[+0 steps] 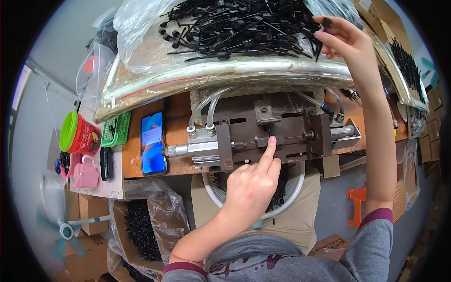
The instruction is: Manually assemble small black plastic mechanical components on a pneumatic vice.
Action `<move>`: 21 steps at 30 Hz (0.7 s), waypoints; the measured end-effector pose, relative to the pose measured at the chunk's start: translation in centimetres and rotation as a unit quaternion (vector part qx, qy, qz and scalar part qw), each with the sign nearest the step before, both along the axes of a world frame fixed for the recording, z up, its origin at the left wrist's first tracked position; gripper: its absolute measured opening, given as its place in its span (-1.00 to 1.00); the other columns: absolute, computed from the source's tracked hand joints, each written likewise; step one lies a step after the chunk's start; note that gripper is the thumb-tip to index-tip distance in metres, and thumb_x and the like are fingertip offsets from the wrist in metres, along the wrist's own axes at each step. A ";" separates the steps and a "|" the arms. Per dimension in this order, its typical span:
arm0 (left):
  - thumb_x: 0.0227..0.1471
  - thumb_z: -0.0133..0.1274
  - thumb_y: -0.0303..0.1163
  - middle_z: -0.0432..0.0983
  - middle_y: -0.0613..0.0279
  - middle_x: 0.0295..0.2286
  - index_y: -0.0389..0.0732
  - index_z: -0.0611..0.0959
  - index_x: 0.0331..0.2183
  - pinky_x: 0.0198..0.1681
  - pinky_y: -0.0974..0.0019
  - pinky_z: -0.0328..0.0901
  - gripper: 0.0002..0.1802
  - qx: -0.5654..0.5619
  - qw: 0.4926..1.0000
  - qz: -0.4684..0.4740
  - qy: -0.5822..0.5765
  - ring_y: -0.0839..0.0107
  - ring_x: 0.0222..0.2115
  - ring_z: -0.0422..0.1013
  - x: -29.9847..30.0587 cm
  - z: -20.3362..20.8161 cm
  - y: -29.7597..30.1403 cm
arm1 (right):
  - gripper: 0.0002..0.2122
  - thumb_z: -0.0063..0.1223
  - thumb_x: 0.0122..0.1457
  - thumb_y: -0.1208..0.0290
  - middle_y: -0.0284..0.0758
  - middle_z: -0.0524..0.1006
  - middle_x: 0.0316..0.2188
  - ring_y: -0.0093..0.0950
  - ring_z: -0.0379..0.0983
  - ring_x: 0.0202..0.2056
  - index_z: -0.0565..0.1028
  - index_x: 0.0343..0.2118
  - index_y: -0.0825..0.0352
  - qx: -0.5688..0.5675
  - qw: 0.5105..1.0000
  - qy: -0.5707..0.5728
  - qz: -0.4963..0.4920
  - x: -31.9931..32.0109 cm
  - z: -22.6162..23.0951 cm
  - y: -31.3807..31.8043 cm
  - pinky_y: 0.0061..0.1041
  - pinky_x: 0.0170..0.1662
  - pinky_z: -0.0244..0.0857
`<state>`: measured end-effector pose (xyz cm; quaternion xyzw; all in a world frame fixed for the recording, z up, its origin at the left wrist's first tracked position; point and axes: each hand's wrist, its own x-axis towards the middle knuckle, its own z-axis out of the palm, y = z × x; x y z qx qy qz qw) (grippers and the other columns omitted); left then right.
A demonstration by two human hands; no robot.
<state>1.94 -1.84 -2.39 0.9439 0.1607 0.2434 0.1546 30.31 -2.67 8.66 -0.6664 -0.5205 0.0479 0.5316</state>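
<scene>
1. R hand: I've thumb + fingers pinched on a black stemmed piece, up at R edge of the pile.
2. L hand: index out, tip touching mid metal fixture; other fingers curled, can't tell if they hold anything.
3. Fixture's on wooden bench, cylinder each end. Can't confirm a pc seated under fingertip.
4. Pile of black pcs beyond, on clear plastic: big, so I'd judge lots left.
5. Round basket below, at lap: some black pcs inside, prob. done ones, unsure.
</scene>
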 end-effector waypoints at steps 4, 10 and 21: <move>-0.11 0.37 -0.41 0.64 0.07 -0.11 -0.24 0.71 -0.25 -0.43 0.37 0.44 -0.69 -0.109 0.986 -0.026 -0.123 0.42 -0.56 0.54 -0.5 3.0 2.2 | -0.67 0.22 0.20 0.48 -0.29 0.60 -0.20 -0.47 0.57 -0.08 0.55 0.01 0.46 0.078 0.995 0.000 0.056 -4.5 -2.2 -3.8 -0.57 -0.02 0.42; -0.07 0.38 -0.25 0.61 0.15 -0.41 -0.23 0.75 -0.31 -0.37 0.29 0.38 -0.70 0.167 0.953 0.143 -0.208 0.35 -0.44 0.50 3.0 7.4 12.4 | -0.72 0.33 -0.01 0.64 -0.07 0.56 -0.04 -0.31 0.57 -0.08 0.57 -0.19 0.46 0.039 0.993 -0.069 0.082 -11.7 -7.0 -9.2 -0.40 0.02 0.43; -0.06 0.38 -0.29 0.55 0.27 -0.46 -0.31 0.74 -0.32 -0.37 0.46 0.34 -0.69 -0.049 0.982 0.099 -0.151 0.57 -0.44 0.46 3.3 8.2 12.3 | -0.79 0.13 -0.04 0.58 -0.05 0.50 -0.02 -0.26 0.54 -0.18 0.51 -0.28 0.46 -0.093 0.955 -0.265 0.097 -15.0 -11.7 -9.0 -0.37 -0.13 0.45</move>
